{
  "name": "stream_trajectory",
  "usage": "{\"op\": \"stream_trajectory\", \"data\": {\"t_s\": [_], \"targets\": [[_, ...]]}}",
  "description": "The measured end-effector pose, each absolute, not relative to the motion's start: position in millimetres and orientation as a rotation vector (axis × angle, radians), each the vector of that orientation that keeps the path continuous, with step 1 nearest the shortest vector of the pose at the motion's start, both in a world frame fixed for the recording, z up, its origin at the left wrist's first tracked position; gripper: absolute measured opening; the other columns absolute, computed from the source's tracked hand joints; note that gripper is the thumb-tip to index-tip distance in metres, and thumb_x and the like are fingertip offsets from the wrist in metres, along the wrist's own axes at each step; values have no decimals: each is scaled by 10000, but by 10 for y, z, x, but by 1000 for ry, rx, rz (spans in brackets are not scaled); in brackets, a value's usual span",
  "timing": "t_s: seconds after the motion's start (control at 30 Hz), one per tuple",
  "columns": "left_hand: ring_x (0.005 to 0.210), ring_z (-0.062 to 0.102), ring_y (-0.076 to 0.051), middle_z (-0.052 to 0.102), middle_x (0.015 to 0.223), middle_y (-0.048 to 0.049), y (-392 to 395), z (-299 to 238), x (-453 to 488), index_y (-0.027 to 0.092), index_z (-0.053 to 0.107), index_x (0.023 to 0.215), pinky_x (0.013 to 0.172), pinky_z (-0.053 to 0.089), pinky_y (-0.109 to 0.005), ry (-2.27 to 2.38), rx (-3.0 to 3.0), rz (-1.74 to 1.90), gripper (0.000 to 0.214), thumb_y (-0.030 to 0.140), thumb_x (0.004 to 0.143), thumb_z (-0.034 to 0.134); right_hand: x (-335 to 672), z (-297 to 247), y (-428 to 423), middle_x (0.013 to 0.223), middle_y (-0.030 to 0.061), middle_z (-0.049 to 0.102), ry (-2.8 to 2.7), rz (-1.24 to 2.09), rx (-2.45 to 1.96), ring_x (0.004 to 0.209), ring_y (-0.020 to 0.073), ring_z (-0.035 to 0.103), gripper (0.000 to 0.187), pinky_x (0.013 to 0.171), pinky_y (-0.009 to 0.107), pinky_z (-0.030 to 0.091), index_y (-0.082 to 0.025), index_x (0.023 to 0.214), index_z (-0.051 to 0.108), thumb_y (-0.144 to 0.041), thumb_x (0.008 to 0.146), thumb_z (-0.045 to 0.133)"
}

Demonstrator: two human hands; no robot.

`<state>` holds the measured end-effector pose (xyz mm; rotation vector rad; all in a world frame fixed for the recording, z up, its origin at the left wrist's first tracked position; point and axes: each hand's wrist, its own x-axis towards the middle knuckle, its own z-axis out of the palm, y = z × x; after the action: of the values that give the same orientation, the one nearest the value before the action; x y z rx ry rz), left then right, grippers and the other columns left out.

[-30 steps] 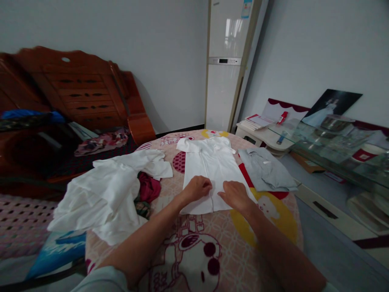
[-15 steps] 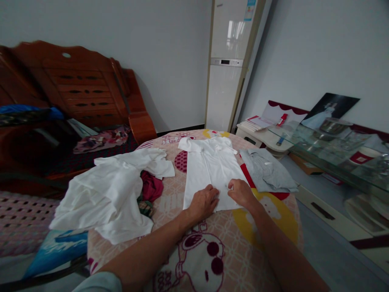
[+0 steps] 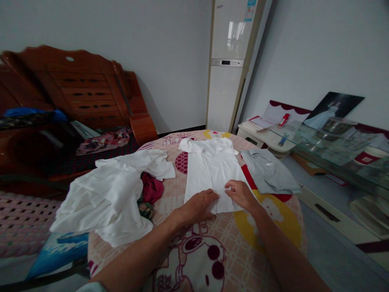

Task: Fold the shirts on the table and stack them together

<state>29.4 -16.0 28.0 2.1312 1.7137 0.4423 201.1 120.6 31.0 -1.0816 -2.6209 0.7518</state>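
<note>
A round table [image 3: 231, 237] under a pink-beige cloth with maroon cartoon-dog print and yellow patches fills the middle. Taking its far side as 12 o'clock, a glossy red-brown carved wooden settee [image 3: 88, 93] stands beyond it at 10, a tall white floor-standing cabinet appliance [image 3: 225, 93] at 12 to 1, and a clear glass shelf [image 3: 334, 158] beside it at 2.

A white short-sleeved cloth shirt [image 3: 209, 170] lies spread flat from the centre towards 12, sleeves at the far end. A loose heap of white cloth [image 3: 106, 194] lies at 9, crumpled maroon fabric [image 3: 152, 187] against it, and a folded light-grey garment [image 3: 269, 172] at 2.

The left hand [image 3: 199, 206] is over the shirt's near hem, fingers extended, thumb apart from them. The right hand [image 3: 241, 194] is over the shirt to its right, fingers curled; whether they pinch any cloth cannot be made out.

The hands hide parts of the hem. The table's near edge is cut off, and the dishes around the shelf are hard to distinguish.
</note>
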Motion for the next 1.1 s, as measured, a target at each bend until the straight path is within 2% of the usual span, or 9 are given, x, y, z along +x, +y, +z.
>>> {"op": "stream_trajectory", "data": {"t_s": [0.1,0.23,0.37,0.5,0.8,0.93,1.0,1.1], "targets": [[1003,607,-230,603,1121,-78,-137,312,332,183,561,1141,875,479,-327,1757,2112,368,443,230,729,717,1987,298,1193,738,37,684,-2681,650,-1124,686,149,585,72,641,248,355,-174,807,693,-234,799,653],[862,622,-207,638,958,-47,-104,268,381,193,612,1046,776,466,-297,1785,2098,371,300,189,746,618,1959,277,1180,802,45,712,-2761,603,-1144,735,154,600,61,664,252,356,-176,810,695,-223,795,660],[832,628,-198,675,926,-43,-110,204,367,201,641,1024,787,457,-300,1783,2080,506,272,172,770,550,1954,273,1185,828,44,722,-2755,618,-1168,765,157,618,80,675,252,362,-179,821,701,-234,818,643],[860,645,-193,710,947,-49,-115,207,330,182,666,1017,820,457,-297,1779,2035,618,341,91,736,494,1960,262,1193,813,41,721,-2739,618,-1160,760,156,621,88,669,253,360,-177,816,705,-238,825,641],[727,614,-142,696,812,-13,-75,217,329,173,694,895,681,418,-230,1716,1938,667,190,158,752,570,1953,265,1173,838,50,722,-2760,578,-1190,779,159,626,88,689,250,366,-177,855,699,-190,810,625],[663,583,-121,670,739,-3,-45,223,268,164,696,869,635,415,-219,1645,1847,697,177,317,815,626,1960,302,1138,856,55,716,-2749,555,-1228,788,162,621,90,697,248,365,-174,881,678,-200,807,635],[673,587,-120,675,754,-9,68,235,183,157,699,899,641,438,-219,1585,1770,763,235,370,831,629,1966,315,1118,857,53,712,-2769,539,-1213,787,164,619,121,692,250,357,-175,915,664,-201,800,637],[732,616,-125,697,865,-40,429,249,21,138,684,1026,691,491,-241,1552,1597,954,259,297,826,639,1966,322,1080,862,57,712,-2838,448,-1176,800,174,624,180,690,264,338,-184,975,645,-164,805,588]]}}
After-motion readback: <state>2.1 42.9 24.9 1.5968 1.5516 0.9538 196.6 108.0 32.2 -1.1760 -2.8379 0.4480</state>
